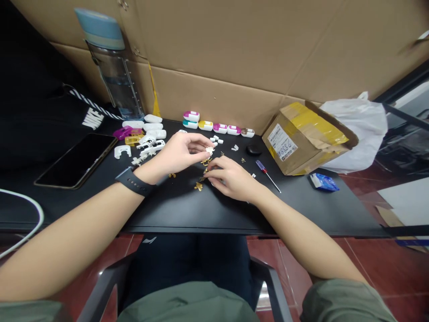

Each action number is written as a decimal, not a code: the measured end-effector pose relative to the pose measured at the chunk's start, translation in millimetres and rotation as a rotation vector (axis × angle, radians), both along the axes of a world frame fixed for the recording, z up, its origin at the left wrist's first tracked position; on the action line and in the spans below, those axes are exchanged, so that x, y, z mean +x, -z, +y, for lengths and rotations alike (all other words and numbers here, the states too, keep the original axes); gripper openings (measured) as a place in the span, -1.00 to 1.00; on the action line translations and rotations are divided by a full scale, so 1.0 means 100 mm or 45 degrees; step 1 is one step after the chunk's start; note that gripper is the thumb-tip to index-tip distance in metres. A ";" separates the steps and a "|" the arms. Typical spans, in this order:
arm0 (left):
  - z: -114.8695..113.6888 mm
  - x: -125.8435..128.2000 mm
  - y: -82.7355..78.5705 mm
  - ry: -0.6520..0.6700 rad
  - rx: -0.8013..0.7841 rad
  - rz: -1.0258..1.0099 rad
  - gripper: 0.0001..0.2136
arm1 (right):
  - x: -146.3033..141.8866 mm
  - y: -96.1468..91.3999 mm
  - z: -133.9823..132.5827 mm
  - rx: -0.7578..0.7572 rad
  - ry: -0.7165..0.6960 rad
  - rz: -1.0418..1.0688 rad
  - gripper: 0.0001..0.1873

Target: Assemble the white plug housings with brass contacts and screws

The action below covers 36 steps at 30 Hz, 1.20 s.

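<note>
Pinched in the left hand, thumb against fingertips, sits a small white plastic part, mostly hidden by the fingers. The right hand curls just beside it over a scatter of tiny brass parts on the black desk. Its fingers hide whatever lies beneath, so I can't tell if it grips anything.

Further back, a row of small white cases with pink, yellow or teal parts lines the desk's far edge; one shows something dark inside, too small to make out. White case shells lie near the left wrist. A screwdriver rests right of the right hand — and beyond it, a taped cardboard parcel has its flap raised, contents hidden.
</note>
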State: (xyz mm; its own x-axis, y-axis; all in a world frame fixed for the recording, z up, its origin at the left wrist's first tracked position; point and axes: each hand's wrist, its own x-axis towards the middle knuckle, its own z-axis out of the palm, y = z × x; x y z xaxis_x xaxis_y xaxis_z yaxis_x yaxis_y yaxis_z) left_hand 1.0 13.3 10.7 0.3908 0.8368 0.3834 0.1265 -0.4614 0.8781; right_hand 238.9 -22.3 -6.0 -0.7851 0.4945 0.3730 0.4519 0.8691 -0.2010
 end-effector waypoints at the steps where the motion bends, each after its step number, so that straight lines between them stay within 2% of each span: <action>1: 0.00 0.00 0.00 0.001 -0.001 0.001 -0.75 | -0.01 0.00 -0.01 0.003 0.008 0.005 -0.73; 7: -0.02 0.00 -0.05 -0.024 0.050 0.066 -0.75 | -0.03 0.02 -0.04 0.007 0.042 -0.033 -0.81; 29: -0.01 0.00 -0.03 -0.051 0.098 0.117 -0.75 | -0.06 0.05 -0.04 0.036 0.042 -0.089 -0.84; 36: -0.01 0.01 -0.01 -0.027 0.080 0.124 -0.75 | -0.12 -0.01 -0.13 0.078 0.160 -0.289 -0.81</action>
